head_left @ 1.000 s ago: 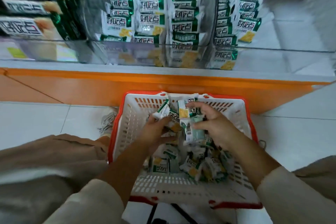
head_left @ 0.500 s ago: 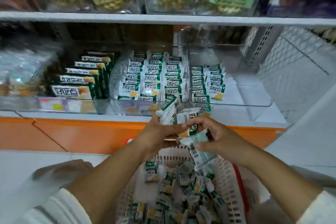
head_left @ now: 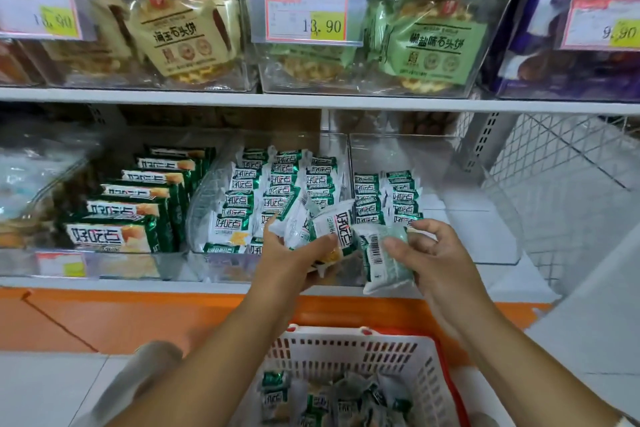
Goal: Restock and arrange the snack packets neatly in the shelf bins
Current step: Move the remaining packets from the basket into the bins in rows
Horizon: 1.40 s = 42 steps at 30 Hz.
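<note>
Gripping a small bunch of green-and-white snack packets [head_left: 330,229], the left hand [head_left: 294,256] hovers at the front of the clear shelf bins [head_left: 478,239]; the right hand [head_left: 443,253], just beside it, pinches one packet [head_left: 384,260], barcode up. They look light, crinkly and slippery, probably brittle inside, so hold the flat faces. How many the left holds is unclear, and the white basket [head_left: 381,350] is cut off below.
</note>
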Available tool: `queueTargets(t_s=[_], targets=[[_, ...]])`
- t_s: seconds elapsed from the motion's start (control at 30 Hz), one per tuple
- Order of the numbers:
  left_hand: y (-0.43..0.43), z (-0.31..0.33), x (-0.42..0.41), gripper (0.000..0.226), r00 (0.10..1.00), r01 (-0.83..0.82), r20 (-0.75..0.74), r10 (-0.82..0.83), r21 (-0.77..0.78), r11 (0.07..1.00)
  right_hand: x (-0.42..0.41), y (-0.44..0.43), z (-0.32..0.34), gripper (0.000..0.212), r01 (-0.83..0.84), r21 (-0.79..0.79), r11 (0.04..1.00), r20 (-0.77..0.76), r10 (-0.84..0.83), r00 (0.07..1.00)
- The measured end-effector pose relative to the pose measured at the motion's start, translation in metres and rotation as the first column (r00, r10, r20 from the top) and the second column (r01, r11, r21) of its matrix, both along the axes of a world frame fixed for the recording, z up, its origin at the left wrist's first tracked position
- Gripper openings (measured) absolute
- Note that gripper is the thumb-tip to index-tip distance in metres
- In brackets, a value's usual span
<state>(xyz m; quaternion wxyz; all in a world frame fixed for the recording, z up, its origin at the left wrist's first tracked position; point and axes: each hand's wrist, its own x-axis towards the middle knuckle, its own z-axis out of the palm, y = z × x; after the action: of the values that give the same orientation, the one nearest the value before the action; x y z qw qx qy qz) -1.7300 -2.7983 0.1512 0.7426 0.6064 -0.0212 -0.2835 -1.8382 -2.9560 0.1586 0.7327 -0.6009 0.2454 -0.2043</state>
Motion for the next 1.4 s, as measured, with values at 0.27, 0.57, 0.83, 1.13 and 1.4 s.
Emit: queueTargets(t_s=[0.27,0.57,0.83,1.13,1.4], targets=[[-0.018,-0.005,0.003,0.125,0.990,-0.090,-0.119,0.080,-0.083,0.992,0.015,0.020,-0.001,0.020,-0.019,-0.450,0.893,-0.104,-0.032,0.994],[-0.014,-0.002,0.003,0.080,0.993,-0.107,-0.044,0.105,-0.052,0.993,0.019,0.010,0.000,0.037,-0.084,-0.373,0.924,-0.156,0.027,0.987],[-0.018,0.001,0.005,0.088,0.996,-0.081,0.036,0.081,-0.011,0.997,0.014,-0.018,0.006,0.051,-0.065,-0.017,0.998,-0.051,0.064,0.997],[-0.020,0.003,0.020,0.106,0.982,-0.158,0.099,0.158,-0.010,0.987,0.015,-0.097,0.014,0.024,0.077,-0.341,0.937,-0.136,-0.130,0.982],[-0.026,-0.006,0.034,0.096,0.973,-0.178,0.143,0.179,-0.022,0.984,0.046,-0.143,-0.028,0.036,-0.341,-0.608,0.717,-0.608,-0.144,0.781]])
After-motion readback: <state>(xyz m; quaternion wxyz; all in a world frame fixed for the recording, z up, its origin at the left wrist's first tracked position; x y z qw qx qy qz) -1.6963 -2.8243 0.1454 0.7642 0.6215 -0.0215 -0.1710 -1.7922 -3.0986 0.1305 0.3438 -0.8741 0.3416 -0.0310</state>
